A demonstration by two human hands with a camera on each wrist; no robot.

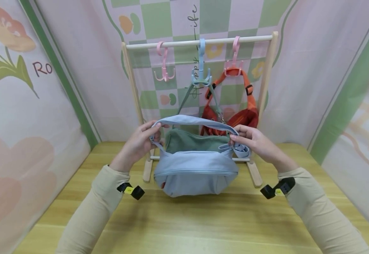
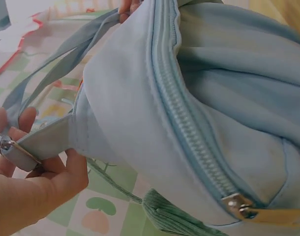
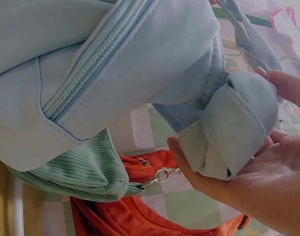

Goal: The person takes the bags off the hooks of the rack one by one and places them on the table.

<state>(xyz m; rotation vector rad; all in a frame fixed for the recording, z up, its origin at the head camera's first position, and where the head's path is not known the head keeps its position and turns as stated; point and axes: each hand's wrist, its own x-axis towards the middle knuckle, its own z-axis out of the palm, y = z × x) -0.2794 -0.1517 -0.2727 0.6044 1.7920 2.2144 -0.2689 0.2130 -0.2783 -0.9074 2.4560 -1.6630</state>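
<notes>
Between the two hands hangs a light blue bag (image 1: 197, 176), its strap (image 1: 194, 121) arched above it. At the strap's left end, by a metal buckle (image 2: 17, 150), my left hand (image 1: 142, 138) pinches the band. My right hand (image 1: 251, 141) grips the right end, where a knotted bunch of strap (image 3: 238, 123) lies against the fingers. A zipper (image 2: 177, 108) runs across the bag's front. Behind it, a green corduroy bag (image 1: 197, 141) hangs from a blue hook (image 1: 201, 76), partly hidden by the blue bag.
A rack with a white rail (image 1: 184, 43) and wooden legs (image 1: 255, 174) stands on the wooden table (image 1: 184, 218). A red-orange bag (image 1: 248, 118) hangs from the right pink hook (image 1: 234, 65). Another pink hook (image 1: 164, 72) hangs at left. Patterned cloth walls (image 1: 38, 116) enclose the table.
</notes>
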